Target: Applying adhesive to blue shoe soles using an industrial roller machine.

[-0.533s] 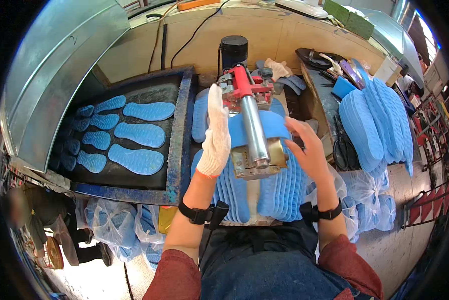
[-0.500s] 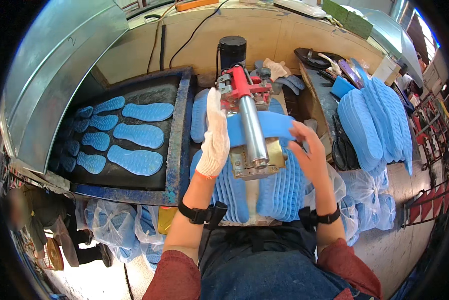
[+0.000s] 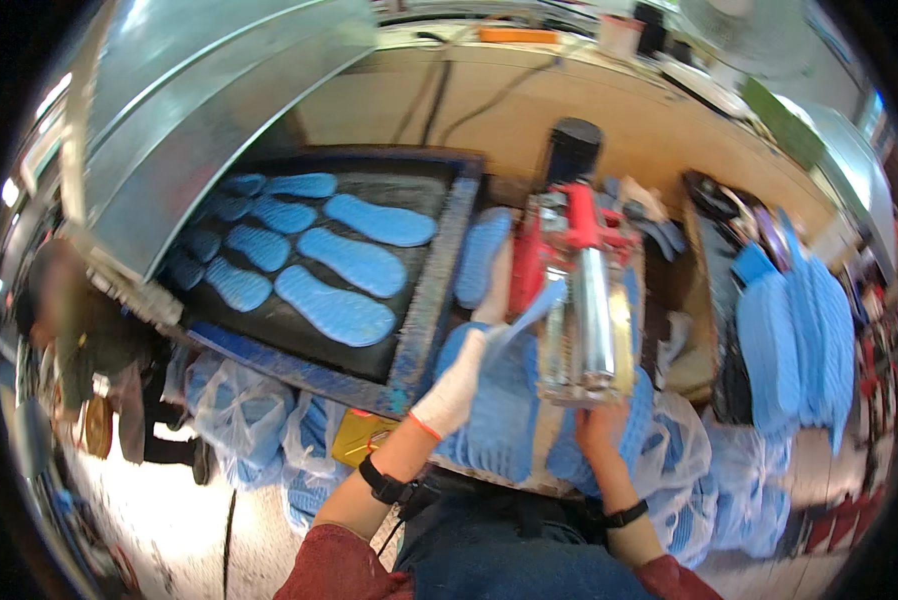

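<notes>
My left hand, in a white knit glove, is closed on a blue slipper strap that tilts up beside the press. The red press has a metal cylinder pointing toward me over a metal plate. My bare right hand is just under the near end of that plate, by the right-hand row of blue soles. Its fingers are blurred and partly hidden. Another row of blue soles stands to the left, below my gloved hand.
Several blue soles lie on a dark tray with a blue frame, beside a sheet-metal hood. More soles are stacked on the right bench. Plastic bags of soles are on the floor. A person is at the far left.
The strap has come off the cylinder and is now at its left in my gloved hand. My right hand has moved down below the plate. The whole view has shifted left.
</notes>
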Demonstrator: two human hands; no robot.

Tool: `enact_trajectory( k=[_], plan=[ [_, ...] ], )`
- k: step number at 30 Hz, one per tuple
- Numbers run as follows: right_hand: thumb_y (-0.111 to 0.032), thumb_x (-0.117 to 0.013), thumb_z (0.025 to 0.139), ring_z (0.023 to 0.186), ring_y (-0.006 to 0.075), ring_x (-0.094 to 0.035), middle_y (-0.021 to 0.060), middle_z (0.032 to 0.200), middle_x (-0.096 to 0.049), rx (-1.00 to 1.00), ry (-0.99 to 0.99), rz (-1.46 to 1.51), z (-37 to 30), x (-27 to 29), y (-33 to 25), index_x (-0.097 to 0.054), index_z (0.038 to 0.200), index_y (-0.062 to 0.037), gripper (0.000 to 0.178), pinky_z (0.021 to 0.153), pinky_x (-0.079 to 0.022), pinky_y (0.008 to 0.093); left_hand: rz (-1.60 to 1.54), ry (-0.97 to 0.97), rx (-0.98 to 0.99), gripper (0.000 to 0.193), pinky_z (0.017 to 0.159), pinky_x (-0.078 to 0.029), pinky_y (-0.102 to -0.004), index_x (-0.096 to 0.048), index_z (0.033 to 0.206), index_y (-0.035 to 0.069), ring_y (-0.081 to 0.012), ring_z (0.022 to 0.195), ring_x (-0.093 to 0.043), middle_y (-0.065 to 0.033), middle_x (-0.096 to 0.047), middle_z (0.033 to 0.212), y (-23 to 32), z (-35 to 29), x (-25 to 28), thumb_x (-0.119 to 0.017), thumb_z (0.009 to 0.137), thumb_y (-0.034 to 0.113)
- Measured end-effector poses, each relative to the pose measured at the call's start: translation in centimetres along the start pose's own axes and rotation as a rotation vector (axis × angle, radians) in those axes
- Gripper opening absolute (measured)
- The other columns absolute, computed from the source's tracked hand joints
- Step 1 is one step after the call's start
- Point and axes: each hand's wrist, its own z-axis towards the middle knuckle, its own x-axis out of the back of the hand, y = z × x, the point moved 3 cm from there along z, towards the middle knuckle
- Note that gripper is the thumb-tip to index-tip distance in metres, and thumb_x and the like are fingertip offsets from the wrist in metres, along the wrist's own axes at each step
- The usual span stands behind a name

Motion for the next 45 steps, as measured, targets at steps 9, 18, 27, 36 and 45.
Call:
enact_trajectory(
  k=[9, 18, 27, 36, 45],
  plan=[
    [-0.018, -0.066, 0.079, 0.124, 0.0486, -0.043, 0.0262, 0.131, -0.051, 0.073, 0.061, -0.055, -1.2, -1.9, 1.9, -0.055, 0.126, -0.0023, 0.051, 0.107, -0.025, 0.0606, -0.225, -0.042, -0.296, 0.052, 0.102, -0.043, -0.0351, -0.051, 0.121, 0.0, -0.0217, 0.11, -0.057, -0.0092, -0.059, 0.12, 8.6, 4.3, 3.7, -0.027, 0.104, 0.043],
    [-0.023, -0.063, 0.081, 0.131, 0.0482, -0.036, 0.0274, 0.141, -0.042, -0.007, -0.062, -0.121, -1.7, -2.1, 2.2, -0.051, 0.135, -0.0037, 0.059, 0.109, -0.025, 0.0604, -0.193, 0.432, -0.348, 0.066, 0.111, -0.031, -0.0544, -0.023, 0.149, 0.007, -0.0342, 0.136, -0.036, -0.0148, -0.031, 0.152, 20.5, 24.3, 18.0, -0.034, 0.099, 0.048],
    [-0.024, -0.066, 0.079, 0.122, 0.0428, -0.047, 0.0204, 0.134, -0.051, -0.118, -0.187, -0.181, -2.2, -2.8, 2.5, -0.062, 0.122, -0.0099, 0.046, 0.104, -0.032, 0.0569, -0.417, 0.204, -0.386, 0.076, 0.113, -0.027, -0.057, -0.006, 0.152, 0.001, -0.0394, 0.144, -0.02, -0.0227, -0.01, 0.158, 19.3, 15.7, 11.9, -0.044, 0.1, 0.039],
    [-0.014, -0.071, 0.071, 0.127, 0.0435, -0.04, 0.0213, 0.127, -0.052, -0.109, -0.025, 0.005, -0.4, -0.3, 0.6, -0.057, 0.122, -0.0026, 0.054, 0.101, -0.035, 0.0538, 1.243, 0.533, -0.598, 0.073, 0.108, -0.031, -0.0501, -0.036, 0.14, -0.002, -0.0456, 0.128, -0.039, -0.0282, -0.044, 0.135, -4.0, 2.8, 0.5, -0.068, 0.083, 0.03],
    [-0.01, -0.072, 0.07, 0.114, 0.0388, -0.05, 0.0192, 0.107, -0.058, -0.13, 0.213, 0.067, 1.7, 0.7, 0.8, -0.055, 0.111, 0.0, 0.046, 0.09, -0.041, 0.0494, 1.843, 0.432, -0.564, 0.08, 0.105, -0.025, -0.0605, -0.044, 0.138, 0.004, -0.0461, 0.131, -0.035, -0.0266, -0.039, 0.142, -9.0, 3.0, 0.0, -0.068, 0.077, 0.05]
  ],
)
